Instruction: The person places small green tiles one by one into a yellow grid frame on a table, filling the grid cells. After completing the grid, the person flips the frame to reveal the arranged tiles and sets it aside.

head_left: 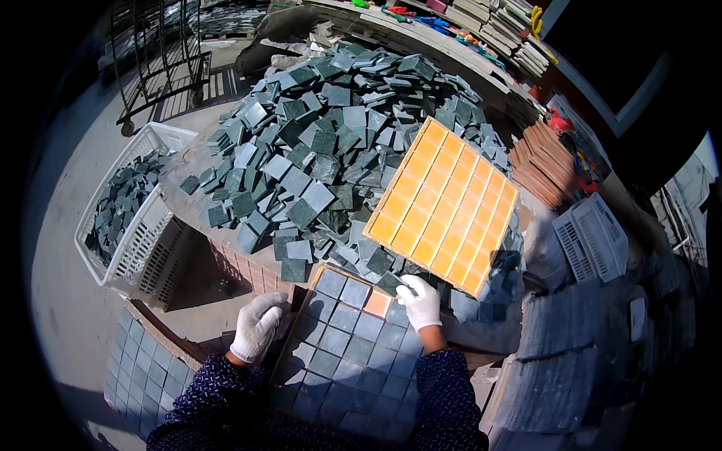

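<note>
Green stone squares fill nearly every cell of the grid tray (353, 353) in front of me; by my count only one pocket near the top edge still shows its orange bottom (377, 304), though the rows closest to my body are dim and partly hidden by my sleeves, so I may be missing a gap there. My right hand (420, 301), gloved in white, sits at the tray's upper right corner with the fingertips closed on one dark green tile (394, 284), held just beside that open cell. My left hand (257, 325) rests on the tray's left rim, fingers curled loosely together and holding nothing that I can see.

Beyond the tray lies the heap of loose tiles (323, 150) on the bench, still large. A second tray, orange and unfilled (444, 203), leans on the heap to the right. At my left, a white basket (128, 218) holds more tiles, and a finished sheet (147, 368) lies below it. I judge this tray one piece short of complete.
</note>
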`<state>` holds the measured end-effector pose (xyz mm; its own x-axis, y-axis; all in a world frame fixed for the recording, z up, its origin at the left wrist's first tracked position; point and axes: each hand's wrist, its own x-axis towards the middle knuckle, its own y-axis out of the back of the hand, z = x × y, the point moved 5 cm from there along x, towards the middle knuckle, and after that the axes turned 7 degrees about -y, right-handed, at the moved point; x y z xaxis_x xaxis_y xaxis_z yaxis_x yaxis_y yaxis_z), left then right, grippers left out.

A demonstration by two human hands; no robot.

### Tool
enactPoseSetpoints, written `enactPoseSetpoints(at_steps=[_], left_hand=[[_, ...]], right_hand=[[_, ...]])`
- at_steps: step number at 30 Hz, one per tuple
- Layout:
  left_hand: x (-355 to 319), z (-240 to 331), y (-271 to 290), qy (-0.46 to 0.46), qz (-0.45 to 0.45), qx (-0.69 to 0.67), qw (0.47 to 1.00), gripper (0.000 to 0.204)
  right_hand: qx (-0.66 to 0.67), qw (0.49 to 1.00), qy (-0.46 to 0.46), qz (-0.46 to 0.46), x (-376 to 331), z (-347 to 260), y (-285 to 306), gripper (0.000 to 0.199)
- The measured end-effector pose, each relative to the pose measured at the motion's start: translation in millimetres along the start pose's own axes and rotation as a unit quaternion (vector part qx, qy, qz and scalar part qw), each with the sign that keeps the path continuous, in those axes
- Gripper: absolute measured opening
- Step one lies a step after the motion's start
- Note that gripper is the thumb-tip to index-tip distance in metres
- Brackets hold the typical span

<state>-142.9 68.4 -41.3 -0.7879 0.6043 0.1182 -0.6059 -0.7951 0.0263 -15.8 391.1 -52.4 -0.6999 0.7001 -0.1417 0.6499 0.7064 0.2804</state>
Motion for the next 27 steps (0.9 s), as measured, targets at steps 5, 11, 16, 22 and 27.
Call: enactPoseSetpoints(at_steps=[5, 11, 16, 22, 27], left_hand=[[-52.6, 1.7, -10.0, 0.054, 0.021, -0.102, 0.993, 0.043], [-50.2, 14.2, -68.2, 0.062, -0.117, -0.189, 0.973, 0.052], [-55.1, 19.3, -63.5, 0.032, -0.116, -0.112, 0.986, 0.043], [-64.3, -5.1, -34.6, 0.222, -0.036, -0.433, 0.873, 0.035], [8.0, -24.2, 165.9, 0.095, 0.346, -0.391, 0.848, 0.02]], right_hand=[[0.085, 0.983, -0.111, -0.121, -47.6, -34.5, -27.6, 0.027], [0.064, 0.937, -0.15, -0.309, -121.1, -59.7, -77.4, 0.027], [0.14, 0.919, -0.179, -0.323, -129.0, -49.8, -75.4, 0.033], [0.086, 0.956, -0.13, -0.249, -137.8, -50.5, -72.9, 0.039], [0.118, 0.96, -0.154, -0.203, -146.3, -13.6, -37.3, 0.037]])
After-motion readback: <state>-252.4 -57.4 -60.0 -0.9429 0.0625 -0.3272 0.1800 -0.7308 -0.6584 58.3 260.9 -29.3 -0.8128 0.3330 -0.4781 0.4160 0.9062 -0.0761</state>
